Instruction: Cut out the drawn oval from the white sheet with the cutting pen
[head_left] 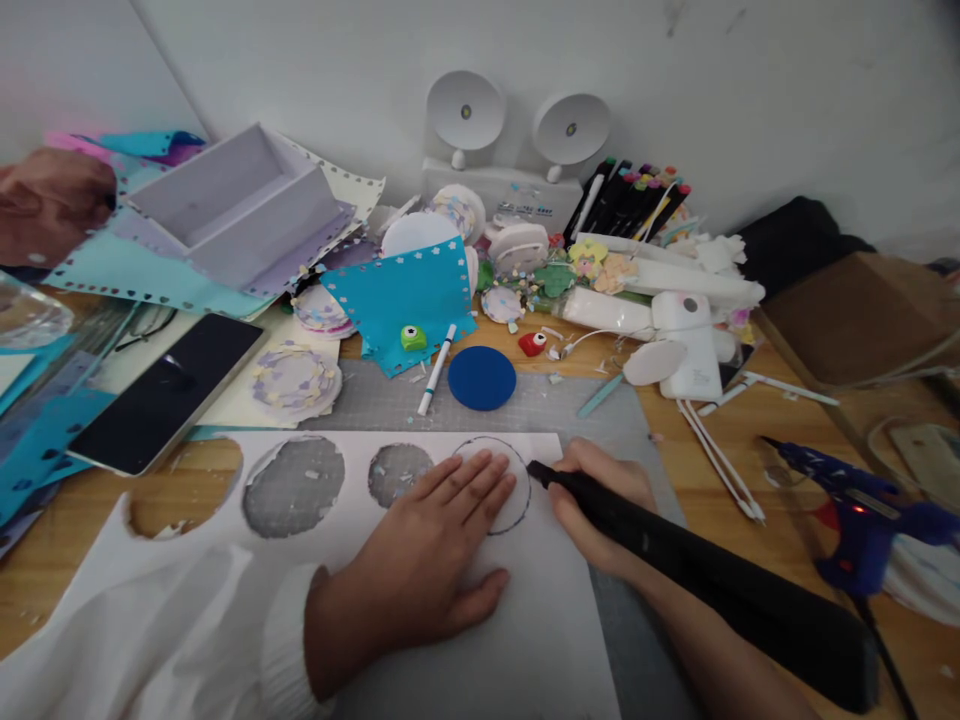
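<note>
A white sheet [547,600] lies on the grey cutting mat [637,610], with several round holes cut through its left part. My left hand [450,540] rests flat on the sheet, fingers stretched over a drawn dark circle [529,490] and hiding part of it. In my right hand [600,500] is a long black handheld cutter [697,560], thick at the back and narrow at the front. Its tip meets or nearly meets the right side of the circle; contact cannot be made out. Just beyond the sheet lies a blue disc [482,378], beside a white marker [437,370].
A blue glue gun [855,520] with a red light stands at right. At left are a phone [165,390], a lilac box [240,210] and another person's hand [56,205]. Punched blue paper [405,295], a green punch [413,338] and a power bank [686,345] lie behind.
</note>
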